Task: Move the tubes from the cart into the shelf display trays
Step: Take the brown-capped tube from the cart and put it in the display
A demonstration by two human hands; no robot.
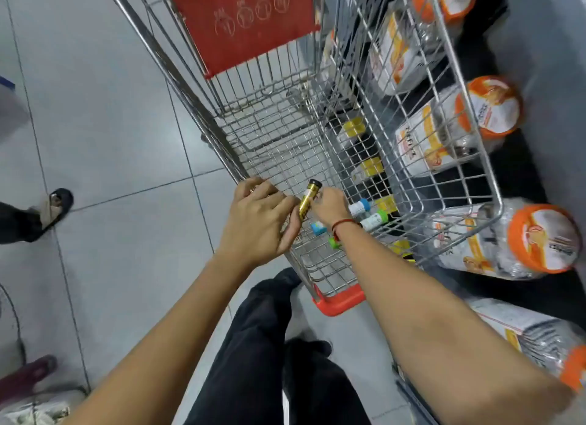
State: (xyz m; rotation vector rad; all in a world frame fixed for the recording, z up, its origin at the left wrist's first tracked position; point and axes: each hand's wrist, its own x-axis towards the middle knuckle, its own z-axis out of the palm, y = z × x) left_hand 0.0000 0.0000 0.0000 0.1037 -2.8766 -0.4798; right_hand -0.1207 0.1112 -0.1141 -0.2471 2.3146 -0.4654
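Observation:
A wire shopping cart (196, 114) stands in front of me, its basket floor mostly bare. My left hand (257, 218) and my right hand (329, 207) meet over the cart's near end. Between them a gold tube (309, 199) with a dark cap points up and away; both hands touch it. On the cart floor by my right wrist lie a few white tubes: one with a blue cap (360, 206), one with a green cap (375, 219), and small blue (318, 228) and green (333, 243) caps showing beside my wrist.
To the right is a low shelf with several clear bags with orange lids (539, 239) and yellow price tags (371, 166) along its edge. The cart's red child-seat flap (250, 22) is up. Another person's sandalled foot (54, 207) is at the left on the tiled floor.

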